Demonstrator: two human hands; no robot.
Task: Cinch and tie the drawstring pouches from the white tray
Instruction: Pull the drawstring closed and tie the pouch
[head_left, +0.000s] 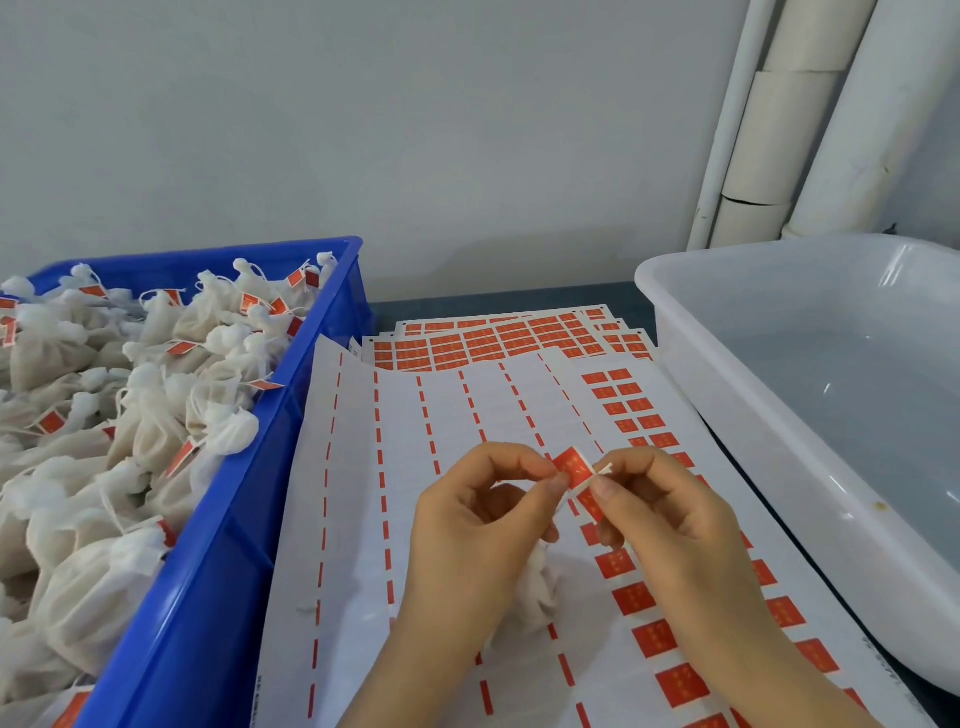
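- Grey wall (415, 130) backs the bench.
- Pouch (537, 587) lies on the label sheets (441, 415) near the front edge, under both hands.
- Left hand (467, 525) and right hand (670, 519) each pinch a red sticker (571, 465) above it.
- Risk: sticker halves may close crooked or cling to skin, spoiling the tag.
- Blue crate (234, 545) left, white tray (753, 415) right.

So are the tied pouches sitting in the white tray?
No, the tied pouches are piled in the blue crate, across the label sheets from the white tray.
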